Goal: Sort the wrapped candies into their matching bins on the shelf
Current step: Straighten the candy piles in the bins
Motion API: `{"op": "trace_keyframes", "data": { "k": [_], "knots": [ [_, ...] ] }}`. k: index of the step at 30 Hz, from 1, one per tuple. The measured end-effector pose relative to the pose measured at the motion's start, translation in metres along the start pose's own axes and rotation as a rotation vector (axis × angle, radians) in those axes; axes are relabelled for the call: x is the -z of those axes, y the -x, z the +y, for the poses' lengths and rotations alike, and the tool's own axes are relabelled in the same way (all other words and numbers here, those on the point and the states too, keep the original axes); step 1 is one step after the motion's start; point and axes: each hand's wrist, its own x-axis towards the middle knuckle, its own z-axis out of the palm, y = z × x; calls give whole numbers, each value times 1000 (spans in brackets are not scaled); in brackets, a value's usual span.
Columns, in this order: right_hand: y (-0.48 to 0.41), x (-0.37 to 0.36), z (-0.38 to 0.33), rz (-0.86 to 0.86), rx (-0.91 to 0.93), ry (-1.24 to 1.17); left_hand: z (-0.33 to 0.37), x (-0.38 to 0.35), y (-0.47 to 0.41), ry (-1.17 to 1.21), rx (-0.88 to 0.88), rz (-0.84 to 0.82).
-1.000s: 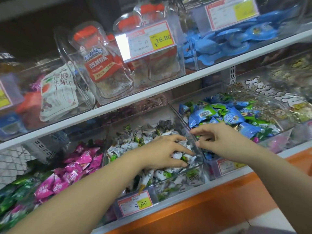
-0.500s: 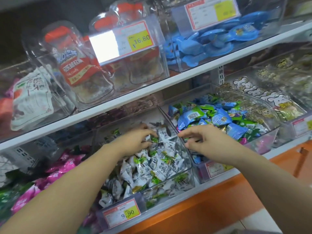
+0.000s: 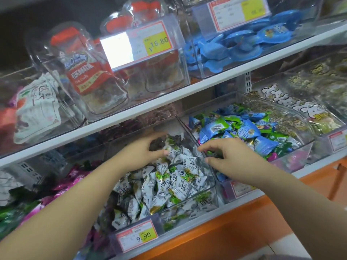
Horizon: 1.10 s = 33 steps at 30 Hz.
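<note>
A clear bin (image 3: 185, 126) on the lower shelf holds a heap of white-and-green wrapped candies (image 3: 169, 184). My left hand (image 3: 142, 152) reaches into the back of that bin, its fingers and thumb curled round a white-and-green candy (image 3: 171, 147) on top of the heap. My right hand (image 3: 232, 160) hovers at the wall between this bin and its right-hand neighbour, which holds blue and green wrapped candies (image 3: 244, 128). Its fingers are loosely curled, thumb and forefinger apart, and nothing shows between them.
Pink candies (image 3: 62, 184) and green candies (image 3: 11, 212) fill bins to the left. A 9.90 price tag (image 3: 139, 237) fronts the middle bin. Rabbit-print packets (image 3: 300, 109) lie at the right. The white upper shelf (image 3: 169, 102) carries red-lidded jars (image 3: 84, 72) and blue packets (image 3: 234, 44).
My left hand has moved from the front of the white-and-green heap to the back of the bin. My right hand has stayed at the bin wall. The view has shifted right.
</note>
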Motion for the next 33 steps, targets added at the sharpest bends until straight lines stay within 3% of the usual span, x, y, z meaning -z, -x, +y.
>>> {"op": "trace_keyframes", "data": {
  "k": [3,5,11,15,24,28,33],
  "knots": [
    [-2,-7,-20,93,111,59,-2,10,30,8,-33,12],
    [-1,-13,-37,65,185,68,-8,13,53,-6,-20,16],
    [2,-61,-73,-370,302,141,-42,1,114,33,98,183],
    [-5,-87,-73,-439,271,225,-60,-16,136,51,148,251],
    [-45,-94,-72,-121,286,330,-68,-25,147,-88,157,252],
    [-64,-92,-70,132,235,338,-67,-22,146,-172,226,303],
    [-90,-80,-59,241,115,446,-70,-17,145,-199,286,275]
  ]
}}
